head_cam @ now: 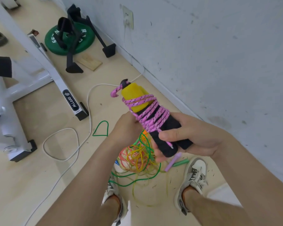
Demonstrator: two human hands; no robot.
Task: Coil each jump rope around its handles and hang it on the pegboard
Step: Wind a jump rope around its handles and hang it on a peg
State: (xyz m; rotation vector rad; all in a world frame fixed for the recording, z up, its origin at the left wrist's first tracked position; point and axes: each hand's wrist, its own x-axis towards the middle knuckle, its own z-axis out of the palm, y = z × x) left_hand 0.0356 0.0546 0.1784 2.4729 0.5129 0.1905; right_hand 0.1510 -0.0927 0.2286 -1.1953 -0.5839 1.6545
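Pink jump rope is wound in many turns around its two black foam handles, which lie side by side with yellow ends pointing up and away. The bundle is held in the air directly above a tangled pile of thin ropes on the floor. The right hand grips the lower part of the handles, thumb across the front. The left hand sits against the coil's near side. Its fingers are hidden behind the bundle, so whether it pinches the rope cannot be told.

The pile, in green, yellow and orange, lies on a pale beige floor between the person's sneakers. A purple handle and a green handle lie just right of it. Right of the pile rises a scuffed grey-white wall with an outlet. A white cable loops across the floor left of the pile. Farther left stands a white gym machine frame, and well beyond the pile lie a green weight plate and a small wooden board.
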